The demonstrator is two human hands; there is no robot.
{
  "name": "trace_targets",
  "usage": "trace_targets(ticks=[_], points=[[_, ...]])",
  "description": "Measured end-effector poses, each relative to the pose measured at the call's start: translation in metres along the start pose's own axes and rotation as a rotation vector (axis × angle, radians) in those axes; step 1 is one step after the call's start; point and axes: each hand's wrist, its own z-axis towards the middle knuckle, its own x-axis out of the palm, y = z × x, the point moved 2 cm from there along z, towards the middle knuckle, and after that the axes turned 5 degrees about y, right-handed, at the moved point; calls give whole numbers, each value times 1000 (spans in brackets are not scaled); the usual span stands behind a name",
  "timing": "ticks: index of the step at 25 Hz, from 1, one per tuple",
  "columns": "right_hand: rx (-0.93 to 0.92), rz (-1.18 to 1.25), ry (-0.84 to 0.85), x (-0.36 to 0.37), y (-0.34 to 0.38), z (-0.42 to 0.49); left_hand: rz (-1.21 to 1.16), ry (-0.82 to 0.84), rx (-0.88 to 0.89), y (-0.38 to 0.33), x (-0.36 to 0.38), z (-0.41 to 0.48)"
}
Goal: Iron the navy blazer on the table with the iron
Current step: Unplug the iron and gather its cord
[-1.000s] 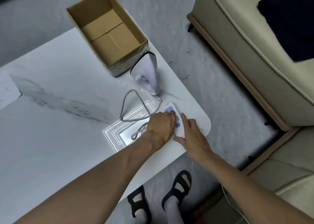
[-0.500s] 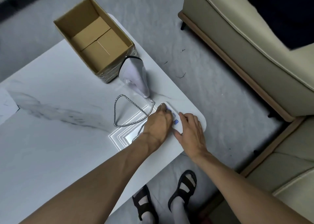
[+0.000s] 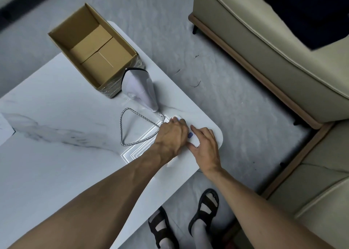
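The white iron stands on its heel on the white marble table, next to a cardboard box. Its braided cord loops across the table and runs under my left hand. That hand is curled over the far end of a white power strip near the table's right corner, where the cord's plug is hidden. My right hand holds the strip's near end between thumb and fingers. The navy blazer lies on the sofa at the upper right, away from the table.
An open, empty cardboard box sits at the table's far edge. A beige sofa stands to the right across a strip of grey floor. My sandalled feet are below the table's near edge. A sheet of paper lies at the left.
My left hand has slid toward the far end of the power strip and now covers more of it. My right hand stays on the near end. The view has shifted slightly.
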Motion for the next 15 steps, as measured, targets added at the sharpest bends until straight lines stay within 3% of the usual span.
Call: trace_targets(ticks=[3, 6, 8, 11, 13, 15], points=[[8, 19, 2, -1, 1, -1, -111, 21, -27, 3, -5, -5], [24, 52, 50, -5, -1, 2, -431, 29, -95, 21, -8, -15], [29, 45, 133, -13, -2, 4, -618, -165, -154, 26, -10, -37], [64, 14, 235, -39, 4, 13, -597, -462, -70, 13, 10, -90], [115, -1, 219, -56, 12, 28, -758, -475, -103, 9, 27, -114], [239, 42, 303, -62, 24, 45, -1085, -422, -305, 22, 29, -107]])
